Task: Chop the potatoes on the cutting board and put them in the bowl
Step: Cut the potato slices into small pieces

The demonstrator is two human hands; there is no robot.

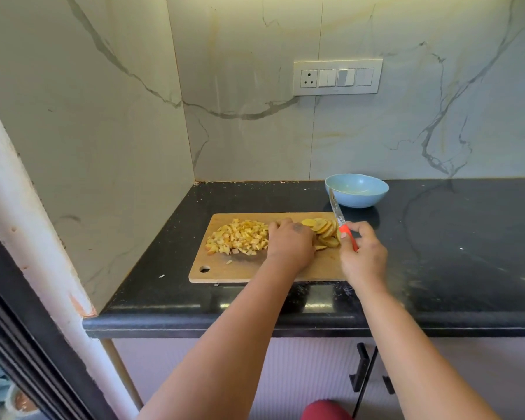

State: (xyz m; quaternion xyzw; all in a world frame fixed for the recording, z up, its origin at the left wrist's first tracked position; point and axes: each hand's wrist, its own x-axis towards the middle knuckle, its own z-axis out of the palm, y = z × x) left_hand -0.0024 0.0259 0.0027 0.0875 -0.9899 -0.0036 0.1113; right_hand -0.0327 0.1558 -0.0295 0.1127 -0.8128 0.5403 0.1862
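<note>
Counter [437, 237]: dark stone; I have set the work in the corner by the wall, with free room to my right.
Cutting board [225, 272]: wooden, flat on the counter, near the front edge so both my arms reach it.
Bowl [357, 190]: pale blue, just behind the board's right corner, close for the transfer; no potato seen in it yet.
Diced potato [238, 237]: yellow cubes with bits of brown skin, heaped on the board's left half, kept apart from the uncut stock.
Sliced potato [323, 230]: round yellow slices, overlapping in a row on the board's right half, skin at the edges; judged next for dicing.
Left hand [290, 244]: palm down, fingers curled over the slices' left end to steady them.
Right hand [362, 253]: grasping the knife [341, 225] by its orange handle, blade raised and tilted toward the bowl, clear of my fingers.
</note>
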